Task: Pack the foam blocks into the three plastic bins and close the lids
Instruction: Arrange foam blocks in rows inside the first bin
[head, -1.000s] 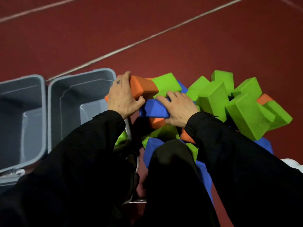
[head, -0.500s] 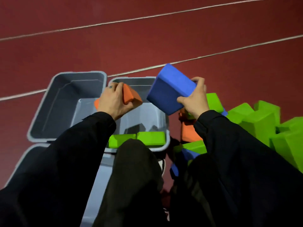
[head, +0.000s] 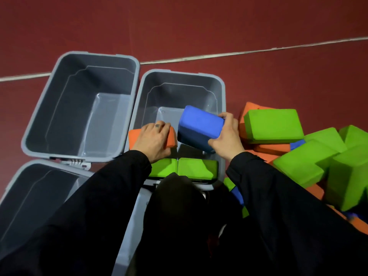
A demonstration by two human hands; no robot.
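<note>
Nearest the camera are the person's black sleeves point(head: 111, 196) and a dark bent knee, which hide part of the scene. Three grey rectangular plastic bins stand open: one at lower left point(head: 23, 176), largely covered by the left sleeve; one beyond it at upper left point(head: 39, 108), nothing showing inside; and the middle bin point(head: 221, 96) straight ahead, touching its neighbour's rim.

Inside the middle bin, against its near wall, two green foam blocks point(head: 197, 168) lie side by side, touching. Above them both hands are over the bin's opening. The left hand point(head: 153, 140) has its fingers curled over one orange foam block point(head: 172, 138), gripping it just at the bin's left rim. The right hand point(head: 226, 136) clasps one blue foam block point(head: 199, 126) by its right end, thumb below and fingers on top, the block tilted with its far end raised.

To the right, on the floor, lies a loose heap of foam blocks point(head: 310, 156): at least six green, several orange and a few blue showing between them; the exact count cannot be told, as they overlap.

The floor is dark red, matte flooring point(head: 179, 26). One white painted line point(head: 258, 50) crosses it beyond the bins.
</note>
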